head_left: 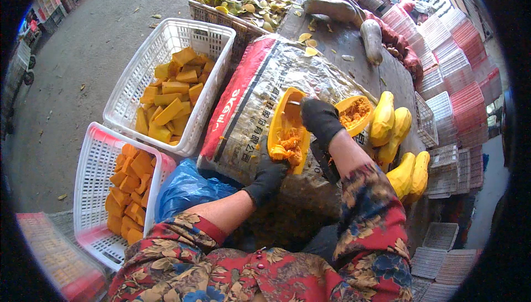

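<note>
My left hand (267, 179), in a black glove, grips the near end of a halved, peeled pumpkin (281, 119) with loose orange pulp in its hollow. At the pumpkin's far end, my right hand (321, 118), also in a black glove, is closed on a thin metal tool, mostly hidden by the fingers. Just right of that hand lies another pumpkin half (354, 112), hollow up and full of stringy pulp. Below my right wrist rests a dark flat blade-like object (325, 161). Several peeled yellow pumpkins (383, 119) lie farther right. A printed sack (243, 100) covers the work surface.
To the left stand a white crate (113, 89) of yellow pumpkin chunks and another white crate (88, 191) of orange chunks. A blue plastic bag (191, 188) sits beside them. Behind are a crate of peelings (238, 3) and unpeeled pumpkins (371, 42). Stacked crates (467, 108) line the right.
</note>
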A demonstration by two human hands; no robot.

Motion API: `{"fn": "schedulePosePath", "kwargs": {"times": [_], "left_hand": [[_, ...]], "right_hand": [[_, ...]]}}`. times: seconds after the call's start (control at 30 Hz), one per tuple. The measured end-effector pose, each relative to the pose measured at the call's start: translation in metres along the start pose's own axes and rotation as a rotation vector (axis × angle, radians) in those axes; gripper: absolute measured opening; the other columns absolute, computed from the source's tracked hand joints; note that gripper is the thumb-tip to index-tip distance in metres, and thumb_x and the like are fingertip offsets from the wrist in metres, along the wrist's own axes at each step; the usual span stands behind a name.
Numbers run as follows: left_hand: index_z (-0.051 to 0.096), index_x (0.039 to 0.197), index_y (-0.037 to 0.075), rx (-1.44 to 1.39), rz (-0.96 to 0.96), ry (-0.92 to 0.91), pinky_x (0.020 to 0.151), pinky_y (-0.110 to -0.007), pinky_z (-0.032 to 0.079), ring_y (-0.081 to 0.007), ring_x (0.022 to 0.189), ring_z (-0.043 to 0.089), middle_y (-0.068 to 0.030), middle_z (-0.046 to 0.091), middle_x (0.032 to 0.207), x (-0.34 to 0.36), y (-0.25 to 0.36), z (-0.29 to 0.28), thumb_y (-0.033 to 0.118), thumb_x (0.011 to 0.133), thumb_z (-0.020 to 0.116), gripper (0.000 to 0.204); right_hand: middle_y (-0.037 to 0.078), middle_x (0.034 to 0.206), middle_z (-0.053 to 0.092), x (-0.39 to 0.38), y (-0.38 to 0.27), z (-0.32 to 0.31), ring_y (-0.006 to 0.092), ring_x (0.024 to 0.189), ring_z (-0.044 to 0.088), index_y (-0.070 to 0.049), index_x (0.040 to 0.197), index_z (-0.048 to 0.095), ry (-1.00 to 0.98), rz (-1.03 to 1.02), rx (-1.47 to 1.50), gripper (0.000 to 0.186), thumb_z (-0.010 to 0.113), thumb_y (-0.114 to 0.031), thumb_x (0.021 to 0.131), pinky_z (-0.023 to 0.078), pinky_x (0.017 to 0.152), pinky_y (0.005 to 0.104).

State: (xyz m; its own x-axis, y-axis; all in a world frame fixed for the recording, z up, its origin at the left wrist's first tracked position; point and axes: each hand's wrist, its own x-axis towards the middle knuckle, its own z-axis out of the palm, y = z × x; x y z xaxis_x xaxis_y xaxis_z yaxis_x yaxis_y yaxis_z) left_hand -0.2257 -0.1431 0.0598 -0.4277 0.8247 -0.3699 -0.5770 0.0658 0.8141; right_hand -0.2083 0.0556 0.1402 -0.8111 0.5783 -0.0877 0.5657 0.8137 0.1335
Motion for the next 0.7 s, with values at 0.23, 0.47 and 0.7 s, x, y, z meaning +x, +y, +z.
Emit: {"fn": "schedulePosePath", "kwargs": {"times": [0.23, 0.47, 0.7], "left_hand": [[0.061, 0.107, 0.002, 0.079, 0.013, 0.054, 0.073, -0.034, 0.053, -0.0204, 0.087, 0.064, -0.0072, 0.065, 0.097, -0.003, 0.011, 0.007, 0.007, 0.082, 0.063, 0.026], [0.059, 0.112, 0.002, 0.276, -0.09, -0.021, 0.077, -0.035, 0.05, -0.0226, 0.089, 0.063, -0.0091, 0.066, 0.097, 0.012, -0.028, 0.0, 0.017, 0.083, 0.064, 0.032], [0.055, 0.113, 0.006, -0.137, 0.021, 0.012, 0.075, -0.035, 0.05, -0.0253, 0.088, 0.06, -0.0093, 0.062, 0.095, 0.042, -0.087, 0.006, 0.015, 0.085, 0.061, 0.03]], "right_hand": [[0.018, 0.08, 0.068, -0.042, -0.013, 0.006, 0.0333, 0.075, 0.069, -0.005, 0.089, 0.064, -0.157, -0.076, 0.08, 0.021, 0.047, -0.018, 0.09, 0.054, 0.063, 0.0448], [0.016, 0.076, 0.066, -0.083, -0.003, -0.003, 0.0331, 0.071, 0.067, -0.002, 0.094, 0.06, -0.171, -0.256, 0.153, 0.018, 0.058, -0.016, 0.083, 0.051, 0.059, 0.042], [0.015, 0.081, 0.068, 0.004, 0.007, 0.02, 0.0319, 0.072, 0.068, -0.008, 0.095, 0.069, -0.137, -0.149, -0.285, 0.024, 0.048, -0.018, 0.088, 0.053, 0.062, 0.0461]]}}
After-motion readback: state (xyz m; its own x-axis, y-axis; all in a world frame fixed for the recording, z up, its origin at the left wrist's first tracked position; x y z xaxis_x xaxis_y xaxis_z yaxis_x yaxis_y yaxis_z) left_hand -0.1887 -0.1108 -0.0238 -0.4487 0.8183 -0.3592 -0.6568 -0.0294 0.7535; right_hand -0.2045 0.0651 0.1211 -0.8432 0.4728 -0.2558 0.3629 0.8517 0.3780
